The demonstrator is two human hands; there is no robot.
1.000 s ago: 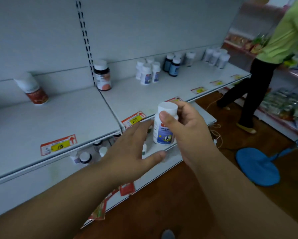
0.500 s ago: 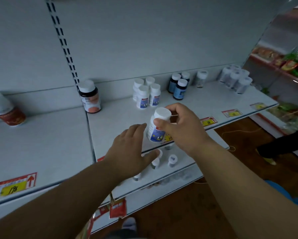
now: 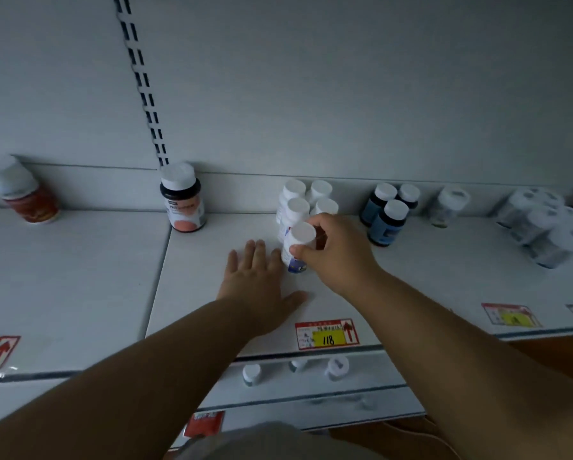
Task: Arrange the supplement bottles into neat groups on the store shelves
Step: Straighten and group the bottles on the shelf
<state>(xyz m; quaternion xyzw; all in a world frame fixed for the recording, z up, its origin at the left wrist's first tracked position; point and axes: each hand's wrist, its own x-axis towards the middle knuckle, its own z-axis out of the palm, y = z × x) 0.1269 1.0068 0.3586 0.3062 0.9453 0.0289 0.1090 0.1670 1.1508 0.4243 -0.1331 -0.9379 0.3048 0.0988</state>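
So the right hand [image 3: 336, 250] has its fingers and thumb curled round a little white plastic bottle [image 3: 296, 245]: round body, flat smooth white cap, blue label at the bottom; it's upright on the shelf [image 3: 444, 280], right at the front of a cluster of matching white bottles [image 3: 306, 200] lined up in pairs toward the back wall; the left hand [image 3: 258, 280] lies flat on the shelf just beside it, fingers straight and spread, holding nothing, fingertips almost at the bottle's base; the shelf is plain matte white metal with a red and yellow price tag [image 3: 326, 334] stuck at the front edge; to the right stand three dark blue bottles [image 3: 386, 214] with white caps, then a clear-ish one [image 3: 447, 207], then a shrink-wrapped pack of white bottles [image 3: 547, 224]; left of the cluster is a dark jar [image 3: 183, 197] with a pinkish label, and a red tub [image 3: 24, 194] sits leaning further left; a few more caps [image 3: 251, 373] peek out on the lower shelf.
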